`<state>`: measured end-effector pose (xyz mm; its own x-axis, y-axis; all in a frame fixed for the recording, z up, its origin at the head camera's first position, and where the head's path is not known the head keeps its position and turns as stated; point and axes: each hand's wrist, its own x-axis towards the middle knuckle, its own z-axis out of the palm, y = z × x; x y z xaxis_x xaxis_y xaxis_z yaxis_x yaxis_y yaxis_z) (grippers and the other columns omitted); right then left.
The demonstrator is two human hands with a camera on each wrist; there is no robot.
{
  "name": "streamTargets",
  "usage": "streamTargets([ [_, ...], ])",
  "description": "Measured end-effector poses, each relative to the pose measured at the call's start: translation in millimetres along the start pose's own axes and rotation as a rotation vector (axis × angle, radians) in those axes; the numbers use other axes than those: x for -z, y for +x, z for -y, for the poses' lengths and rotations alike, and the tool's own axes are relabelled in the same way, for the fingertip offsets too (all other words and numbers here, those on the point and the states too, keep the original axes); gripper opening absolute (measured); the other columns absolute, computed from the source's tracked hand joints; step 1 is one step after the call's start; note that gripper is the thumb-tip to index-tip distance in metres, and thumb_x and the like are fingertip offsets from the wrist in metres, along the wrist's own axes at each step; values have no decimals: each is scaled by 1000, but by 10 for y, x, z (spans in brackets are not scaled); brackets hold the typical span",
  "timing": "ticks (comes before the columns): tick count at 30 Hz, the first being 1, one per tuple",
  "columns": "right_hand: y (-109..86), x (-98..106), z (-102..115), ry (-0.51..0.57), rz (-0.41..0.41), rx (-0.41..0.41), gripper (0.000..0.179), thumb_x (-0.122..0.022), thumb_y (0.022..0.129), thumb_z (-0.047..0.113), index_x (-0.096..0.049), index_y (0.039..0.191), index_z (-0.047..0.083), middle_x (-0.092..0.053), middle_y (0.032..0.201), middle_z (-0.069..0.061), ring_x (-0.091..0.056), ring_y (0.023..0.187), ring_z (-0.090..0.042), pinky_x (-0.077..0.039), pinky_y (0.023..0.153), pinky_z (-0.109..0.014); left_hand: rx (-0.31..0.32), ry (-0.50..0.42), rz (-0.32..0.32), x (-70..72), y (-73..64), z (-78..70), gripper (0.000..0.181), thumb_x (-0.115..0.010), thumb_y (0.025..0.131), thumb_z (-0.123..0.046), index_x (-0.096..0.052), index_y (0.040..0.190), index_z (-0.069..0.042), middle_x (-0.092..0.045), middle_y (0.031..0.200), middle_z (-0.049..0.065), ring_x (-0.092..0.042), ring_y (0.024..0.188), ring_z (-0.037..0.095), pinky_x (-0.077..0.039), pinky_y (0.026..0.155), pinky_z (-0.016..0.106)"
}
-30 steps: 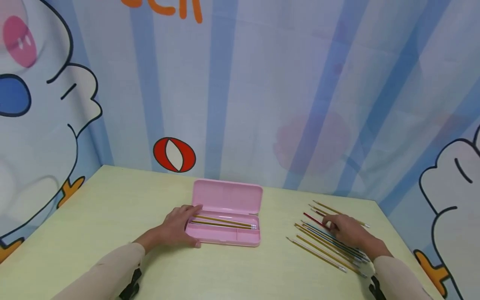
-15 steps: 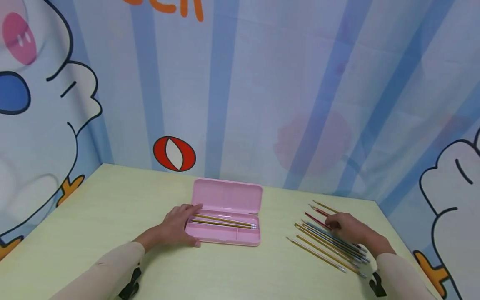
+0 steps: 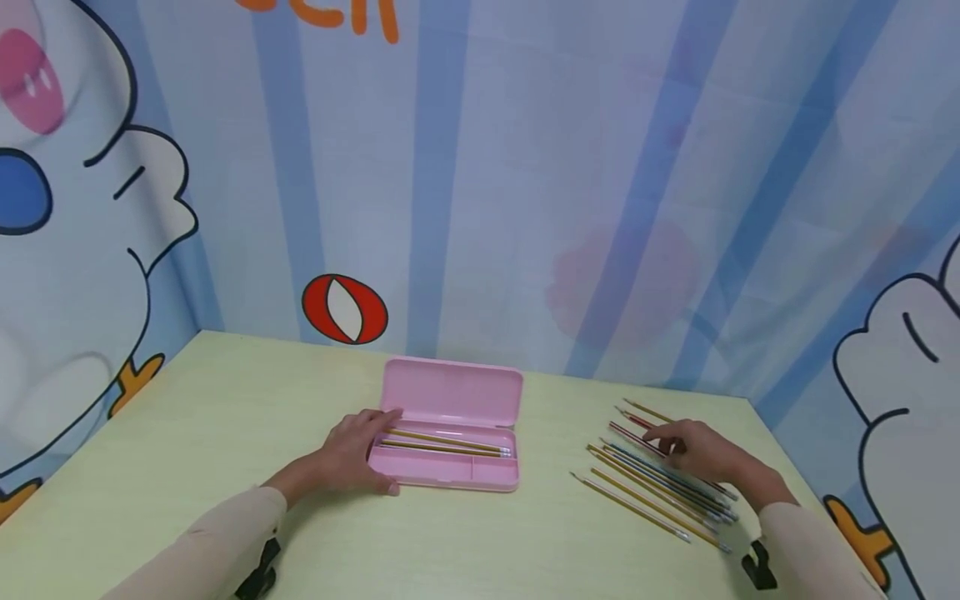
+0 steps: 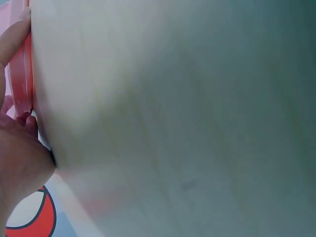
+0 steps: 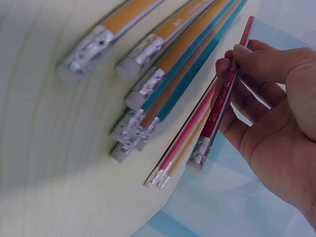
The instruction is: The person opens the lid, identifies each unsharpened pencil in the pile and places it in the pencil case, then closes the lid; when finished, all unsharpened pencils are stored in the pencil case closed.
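Note:
In the head view, my left hand (image 3: 345,454) holds the left end of an open pink pencil case (image 3: 452,395), thumb at its front edge and fingers toward its back. Yellow pencils (image 3: 442,437) with white erasers lie in the case's rear compartment. At the right, my right hand (image 3: 697,450) pinches a dark red pencil (image 5: 224,98) between thumb and fingers. The right wrist view shows its eraser end raised over the other pencils. Several loose yellow and teal pencils (image 5: 170,61) lie beside that hand, and pink and yellow ones (image 5: 185,136) lie behind it.
The pale yellow table (image 3: 495,550) ends at a blue-striped backdrop curtain (image 3: 510,192). Behind the case's compartments, its lid stands raised. Closest to the case among the loose pencils is a yellow one (image 3: 630,507).
My right hand has taken the red pencil between thumb and fingers and raised it slightly; more of the pencil now shows. My left hand stays on the pencil case.

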<state>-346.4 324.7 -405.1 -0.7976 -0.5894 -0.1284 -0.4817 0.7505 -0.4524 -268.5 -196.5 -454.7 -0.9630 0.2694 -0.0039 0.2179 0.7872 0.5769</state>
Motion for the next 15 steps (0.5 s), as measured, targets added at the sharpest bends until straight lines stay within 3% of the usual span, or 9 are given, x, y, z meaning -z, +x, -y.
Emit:
streamTargets([
  [7, 22, 33, 131, 12, -15, 59, 37, -61, 92, -4, -62, 128, -5, -66, 98, -8, -59, 78, -9, -50, 67, -27, -3, -7, -10, -11, 7, 11, 105, -89, 69, -38, -34, 155, -15, -43, 147, 16, -37, 130, 37, -33, 107, 63],
  [15, 89, 80, 409, 41, -2, 112, 36, -60, 93, -4, -61, 130, -3, -66, 101, -12, -63, 85, -17, -52, 71, -29, 12, -16, 6, -5, 19, 6, 106, -89, 69, -39, -33, 156, -17, -41, 150, 16, -36, 131, 37, -32, 108, 63],
])
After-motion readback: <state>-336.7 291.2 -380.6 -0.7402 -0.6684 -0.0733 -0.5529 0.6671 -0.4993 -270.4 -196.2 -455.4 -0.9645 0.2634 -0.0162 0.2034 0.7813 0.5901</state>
